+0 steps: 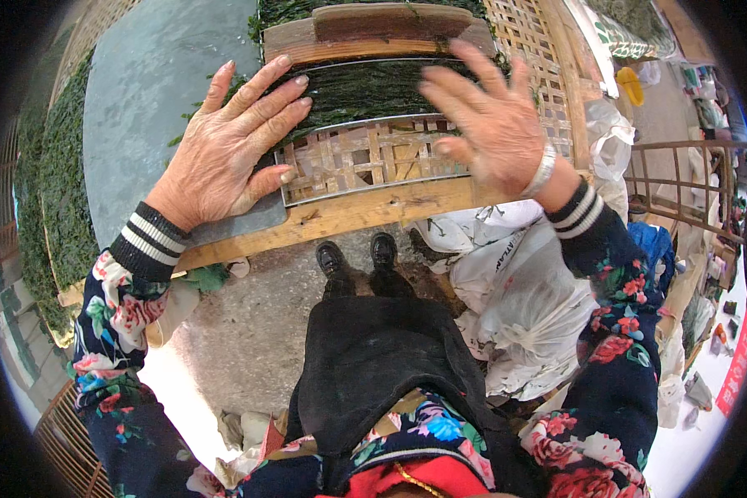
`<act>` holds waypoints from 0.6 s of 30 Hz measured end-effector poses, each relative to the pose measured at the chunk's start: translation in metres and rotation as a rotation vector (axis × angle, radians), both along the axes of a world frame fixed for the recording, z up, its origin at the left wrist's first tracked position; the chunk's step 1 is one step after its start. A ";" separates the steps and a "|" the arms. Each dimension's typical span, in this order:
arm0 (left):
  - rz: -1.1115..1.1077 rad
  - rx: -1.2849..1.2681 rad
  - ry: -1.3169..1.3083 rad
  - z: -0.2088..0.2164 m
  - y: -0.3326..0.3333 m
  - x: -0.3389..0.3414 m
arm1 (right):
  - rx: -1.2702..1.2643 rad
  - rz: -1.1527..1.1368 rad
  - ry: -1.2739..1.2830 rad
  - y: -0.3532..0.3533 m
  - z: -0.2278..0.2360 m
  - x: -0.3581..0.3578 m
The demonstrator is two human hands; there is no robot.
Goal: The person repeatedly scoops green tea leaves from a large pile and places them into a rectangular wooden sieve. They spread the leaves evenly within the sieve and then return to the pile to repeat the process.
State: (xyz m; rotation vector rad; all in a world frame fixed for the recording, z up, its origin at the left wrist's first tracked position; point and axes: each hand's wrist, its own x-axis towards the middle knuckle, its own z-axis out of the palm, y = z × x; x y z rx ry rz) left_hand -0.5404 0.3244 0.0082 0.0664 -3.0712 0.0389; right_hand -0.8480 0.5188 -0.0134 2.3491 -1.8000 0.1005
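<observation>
A strip of dark green seaweed (365, 93) lies between my two hands, bordered by thin metal edges. My left hand (228, 141) is open with fingers spread, its palm over the grey sheet (153, 91) and its fingertips at the strip's left end. Over the right end is my right hand (498, 124), slightly blurred, its fingers apart and nothing held. Whether either hand presses on the seaweed I cannot tell. Just beyond the strip rests a reddish-brown wooden board (373, 43). Nearer me, a woven bamboo mat (373, 158) shows inside the metal edging.
A wooden beam (340, 214) forms the near edge of the work surface. More seaweed (66, 199) is heaped at the left. White plastic bags (527, 311) stand below on the right, by my feet. Farther right is a bamboo rack (681, 178).
</observation>
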 end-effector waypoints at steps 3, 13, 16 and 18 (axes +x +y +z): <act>-0.002 -0.002 0.004 -0.001 -0.001 0.000 | -0.067 -0.078 0.105 0.025 0.006 -0.033; 0.017 -0.021 -0.021 0.001 0.003 -0.003 | -0.243 -0.037 -0.175 0.029 0.001 -0.027; 0.023 -0.033 -0.032 0.002 0.002 -0.001 | -0.248 0.004 -0.141 0.017 -0.001 -0.025; 0.022 -0.024 -0.023 0.002 0.001 0.000 | -0.228 0.022 -0.156 0.018 -0.006 -0.037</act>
